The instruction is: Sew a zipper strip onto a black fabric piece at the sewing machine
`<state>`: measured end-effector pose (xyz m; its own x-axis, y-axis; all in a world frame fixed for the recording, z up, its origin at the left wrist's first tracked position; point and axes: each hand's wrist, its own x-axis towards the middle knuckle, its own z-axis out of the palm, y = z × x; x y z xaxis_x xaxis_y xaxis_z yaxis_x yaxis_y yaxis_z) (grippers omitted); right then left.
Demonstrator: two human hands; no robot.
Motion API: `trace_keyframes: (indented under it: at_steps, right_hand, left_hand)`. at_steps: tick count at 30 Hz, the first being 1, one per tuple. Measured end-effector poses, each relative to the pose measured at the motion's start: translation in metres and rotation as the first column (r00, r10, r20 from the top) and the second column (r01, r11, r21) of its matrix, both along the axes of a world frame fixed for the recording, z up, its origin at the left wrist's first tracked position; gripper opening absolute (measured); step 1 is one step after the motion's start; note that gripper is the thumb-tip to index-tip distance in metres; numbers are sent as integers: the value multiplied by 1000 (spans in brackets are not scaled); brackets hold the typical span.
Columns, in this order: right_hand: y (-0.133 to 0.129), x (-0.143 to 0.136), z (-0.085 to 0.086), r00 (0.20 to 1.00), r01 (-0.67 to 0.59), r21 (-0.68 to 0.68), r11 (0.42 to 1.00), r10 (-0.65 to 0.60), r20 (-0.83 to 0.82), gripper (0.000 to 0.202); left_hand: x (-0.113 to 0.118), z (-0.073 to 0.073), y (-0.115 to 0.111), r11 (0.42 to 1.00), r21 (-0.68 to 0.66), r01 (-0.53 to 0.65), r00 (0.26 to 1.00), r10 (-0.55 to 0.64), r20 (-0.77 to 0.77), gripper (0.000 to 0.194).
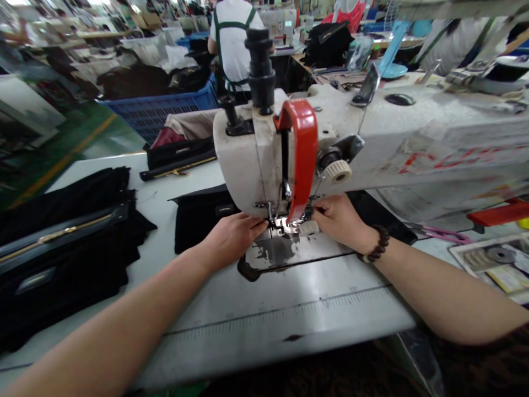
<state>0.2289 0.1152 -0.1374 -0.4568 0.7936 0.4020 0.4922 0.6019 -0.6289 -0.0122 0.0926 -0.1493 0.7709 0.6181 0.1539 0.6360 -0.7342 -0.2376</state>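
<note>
A black fabric piece (194, 226) with a small label lies under the head of a white sewing machine (248, 160). My left hand (233, 238) grips its near edge, fingertips close to the left side of the metal presser foot (283, 225). On the other side of the foot, my right hand (343, 223) has thumb and fingers pinched at the same black material, which shows again behind the wrist. The fingertips of both hands are partly hidden by the machine parts. A red guard (303, 154) curves down in front of the needle area.
Stacked black zippered pieces (70, 237) lie at left, with another zippered piece (182, 157) behind. Pink-handled scissors (444, 234) and a parts tray (496, 264) are at right. A blue crate (165, 110) and a person (235, 44) are beyond the table.
</note>
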Motion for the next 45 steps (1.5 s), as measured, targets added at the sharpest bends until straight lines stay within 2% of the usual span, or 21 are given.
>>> trace_keyframes:
  at_steps: [5, 10, 12, 14, 17, 19, 21, 24, 28, 32, 34, 36, 39, 41, 43, 45]
  right_hand:
    - [0, 0, -1, 1000, -17, 23, 1000, 17, -11, 31]
    - [1, 0, 1, 1000, -20, 28, 999, 19, 13, 32]
    - [-2, 0, 4, 993, -38, 13, 999, 36, 114, 30]
    - [-10, -1, 10, 949, -63, 10, 998, 57, 310, 26]
    - [-29, -7, 18, 803, -140, 55, 989, 81, 591, 16]
    - [-43, -13, 20, 735, -219, 72, 973, 116, 668, 24]
    - [-53, -20, 20, 700, -291, 59, 955, 170, 694, 34]
    - [-60, -26, 18, 633, -352, -6, 936, 243, 735, 36]
    - [-61, -27, 19, 552, -351, -70, 934, 267, 790, 34]
    - [-66, -25, 21, 512, -349, -85, 933, 266, 817, 47]
    - [-73, -22, 19, 520, -355, -55, 933, 246, 818, 52]
    - [-84, -18, 14, 573, -357, 17, 934, 205, 793, 49]
    - [-105, -6, 1, 706, -338, 149, 929, 146, 693, 38]
    - [-122, 2, -6, 803, -304, 202, 931, 137, 580, 22]
    - [-138, 9, -11, 866, -289, 208, 935, 162, 473, 12]
    - [-151, 13, -14, 893, -297, 207, 932, 194, 405, 13]
  left_hand:
    - [2, -1, 0, 999, -28, -42, 999, 42, -2, 23]
    - [0, 7, 8, 987, -148, -61, 998, 65, 26, 24]
    - [-8, 12, 12, 977, -201, -73, 991, 94, 94, 24]
    - [-19, 19, 10, 963, -238, -128, 982, 157, 104, 26]
    - [-26, 29, -13, 928, -251, -274, 961, 273, -39, 32]
    - [-20, 36, -40, 892, -272, -362, 932, 337, -135, 39]
    - [-6, 42, -67, 866, -326, -379, 923, 327, -204, 47]
    - [18, 45, -92, 872, -351, -340, 935, 275, -222, 51]
    - [30, 40, -96, 876, -386, -289, 956, 246, -157, 48]
    - [28, 34, -93, 888, -384, -254, 967, 221, -130, 48]
    - [26, 33, -95, 883, -388, -263, 965, 241, -106, 49]
    - [25, 32, -102, 886, -389, -252, 967, 250, -59, 52]
    - [23, 29, -119, 909, -374, -186, 977, 210, 23, 76]
    - [20, 26, -130, 920, -352, -175, 976, 209, 59, 86]
    - [16, 22, -138, 928, -331, -171, 973, 213, 94, 79]
    - [11, 18, -143, 934, -325, -146, 967, 204, 152, 59]
